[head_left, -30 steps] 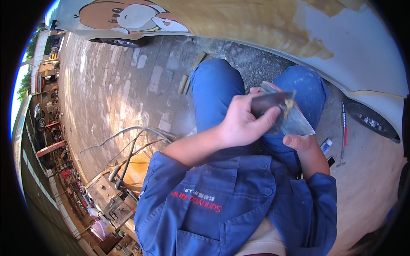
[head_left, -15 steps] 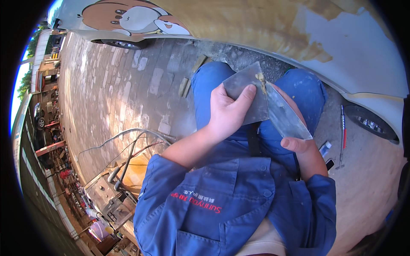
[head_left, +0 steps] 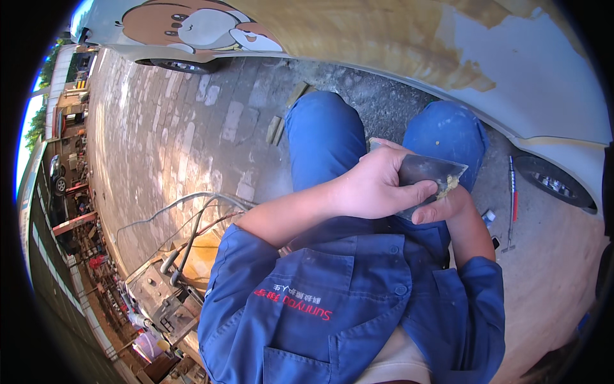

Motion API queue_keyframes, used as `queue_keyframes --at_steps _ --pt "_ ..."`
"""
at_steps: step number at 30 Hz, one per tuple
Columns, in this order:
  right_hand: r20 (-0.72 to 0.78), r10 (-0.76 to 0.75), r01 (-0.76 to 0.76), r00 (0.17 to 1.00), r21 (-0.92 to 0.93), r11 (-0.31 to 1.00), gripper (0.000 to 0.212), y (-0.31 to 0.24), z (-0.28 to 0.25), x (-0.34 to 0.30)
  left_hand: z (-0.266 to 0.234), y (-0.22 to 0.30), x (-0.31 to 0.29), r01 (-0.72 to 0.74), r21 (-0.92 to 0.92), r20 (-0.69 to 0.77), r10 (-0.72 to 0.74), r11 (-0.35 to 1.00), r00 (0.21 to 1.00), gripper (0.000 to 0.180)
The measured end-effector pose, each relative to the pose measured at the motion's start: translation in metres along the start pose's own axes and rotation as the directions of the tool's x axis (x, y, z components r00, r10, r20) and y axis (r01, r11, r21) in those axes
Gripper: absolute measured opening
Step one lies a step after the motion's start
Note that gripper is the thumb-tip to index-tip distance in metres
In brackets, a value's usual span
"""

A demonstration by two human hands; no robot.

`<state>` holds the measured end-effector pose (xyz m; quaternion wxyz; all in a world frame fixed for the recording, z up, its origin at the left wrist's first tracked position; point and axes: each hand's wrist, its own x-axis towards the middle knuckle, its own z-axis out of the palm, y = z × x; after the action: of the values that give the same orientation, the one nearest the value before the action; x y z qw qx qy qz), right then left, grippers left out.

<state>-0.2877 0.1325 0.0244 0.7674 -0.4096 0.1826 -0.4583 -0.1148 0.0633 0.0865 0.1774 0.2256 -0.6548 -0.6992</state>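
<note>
In front of my lap, my left hand (head_left: 377, 185) is closed on a grey flat filler spreader (head_left: 427, 168), its thumb lying along the face. Yellowish putty (head_left: 451, 185) clings to that spreader's right corner. My right hand (head_left: 448, 208) is right beside it, thumb up and fingers mostly hidden. It is closed around a second grey spreader, of which little shows beneath the left hand. The two hands nearly touch. Beyond my knees stands a light-coloured vehicle panel (head_left: 524, 57) with tan filler smeared (head_left: 384, 38) over it.
A cartoon animal picture (head_left: 211, 29) covers the panel's left part. Wheels (head_left: 555, 182) sit under the vehicle. On the ground to the right lies a red-and-silver rod tool (head_left: 513, 201). Small blocks (head_left: 275, 130) lie left of my knee. Cables (head_left: 185, 243) and a cluttered cart (head_left: 160, 294) stand at left.
Both hands have drawn closer together and lower. My left hand has turned its spreader across toward the right hand, and the putty now shows at the right corner. The second spreader is now mostly covered.
</note>
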Motion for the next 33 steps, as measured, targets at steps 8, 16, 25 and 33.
queue_keyframes --at_steps 8,16,25,33 --pt "-0.093 0.04 -0.039 0.995 0.02 0.999 0.108 0.012 -0.005 -0.007 0.001 -0.004 0.001 0.093 -0.198 -0.28 -0.148 0.976 0.949 0.012" --pt "-0.154 -0.082 0.111 0.985 0.184 0.977 0.117 0.013 -0.003 0.0 -0.034 -0.025 0.001 -0.057 -0.685 -0.263 -0.173 0.726 0.949 0.024" --pt "-0.326 0.01 0.01 0.945 0.059 0.998 0.042 0.004 -0.018 -0.003 -0.064 -0.054 -0.02 -0.144 -0.922 -0.214 -0.165 0.358 0.963 0.032" --pt "-0.388 -0.161 0.21 0.907 0.087 0.974 0.082 0.031 -0.006 0.008 -0.034 -0.055 -0.01 0.02 -0.856 -0.042 -0.109 0.517 0.993 0.046"
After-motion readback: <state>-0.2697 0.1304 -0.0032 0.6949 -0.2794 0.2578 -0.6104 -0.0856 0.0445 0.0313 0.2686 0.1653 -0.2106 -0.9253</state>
